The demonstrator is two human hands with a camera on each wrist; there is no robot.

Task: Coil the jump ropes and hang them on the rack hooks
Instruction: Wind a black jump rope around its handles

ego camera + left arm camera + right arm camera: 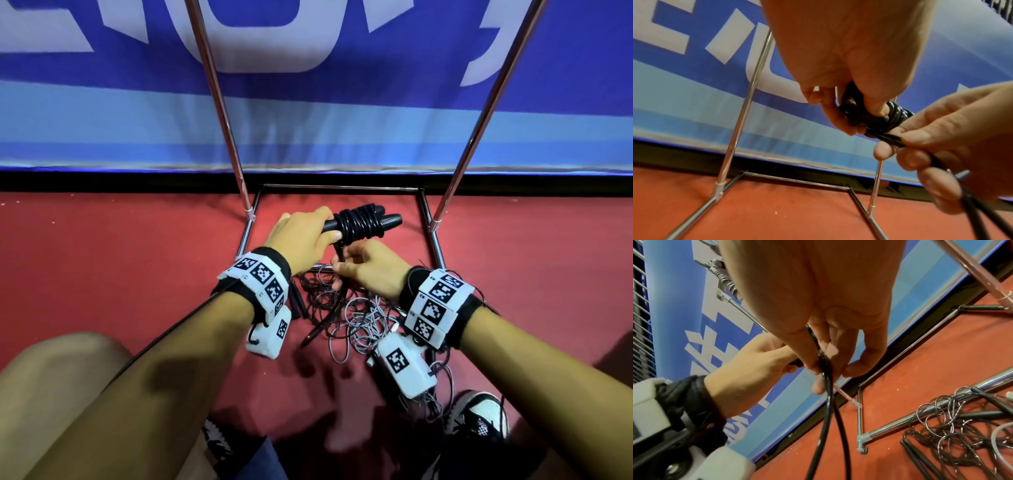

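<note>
A black jump rope (359,222) is wound in several turns round its two black handles. My left hand (305,233) grips the handle ends (855,113) above the red floor. Just below it, my right hand (363,267) pinches the doubled loose length of the same rope (826,386), which hangs down between the fingers (906,155). Beyond the hands stands the chrome rack (219,102), its base frame (339,187) on the floor. No hooks are in view.
A tangled heap of other ropes (346,308), thin wiry cords and black handles (916,456), lies on the red mat (102,257) under my wrists, across the rack's front bar (931,418). A blue banner wall (308,120) closes the back. My knee and shoe (479,421) are near.
</note>
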